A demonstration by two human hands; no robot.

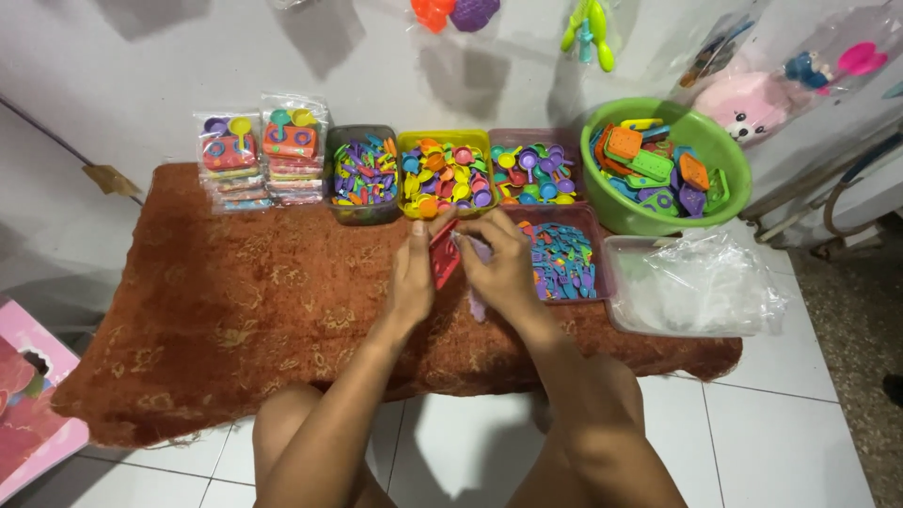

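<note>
Gripping one red toy piece (444,254), left hand (411,279) and right hand (504,268) work while two stacks of packed toy sets (264,155) lie finished and trays (444,141) remain full.

On the cloth (235,310), three trays (444,174) sit in a row behind the hands (461,273); packets (263,155) lie to their left, a basin (665,167) to their right.

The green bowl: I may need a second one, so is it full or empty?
Roughly full. The green bowl holds a heap of coloured plastic pieces reaching about its rim.
</note>
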